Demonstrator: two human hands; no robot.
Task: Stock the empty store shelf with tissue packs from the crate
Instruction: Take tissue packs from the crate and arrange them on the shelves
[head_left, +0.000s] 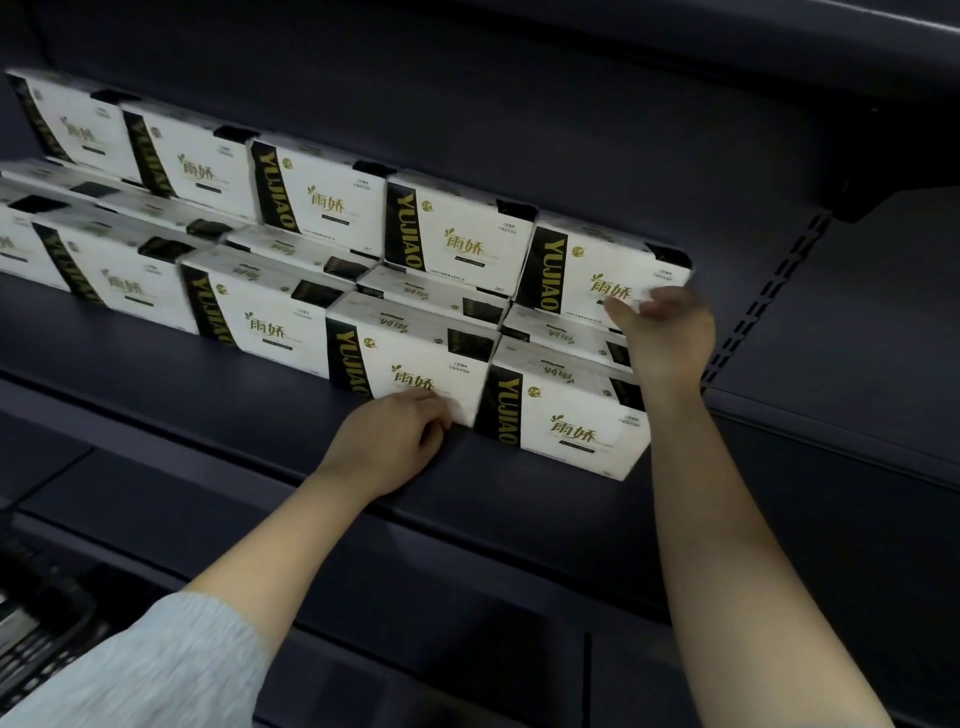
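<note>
Dark shelving (218, 395) fills the frame, its board running from the left edge down toward the lower right, stocked with white and black tissue packs (291, 322) in a front row and a taller stacked row behind. At centre, the left hand (392, 441) rests curled against the lower front edge of one front pack (410, 364). At right, the right hand (667, 338) pinches the lower corner of the end upper pack (597, 270). A black crate (36, 634) shows at lower left.

About 14 tissue packs (452, 234), 2 hands (389, 441)
</note>
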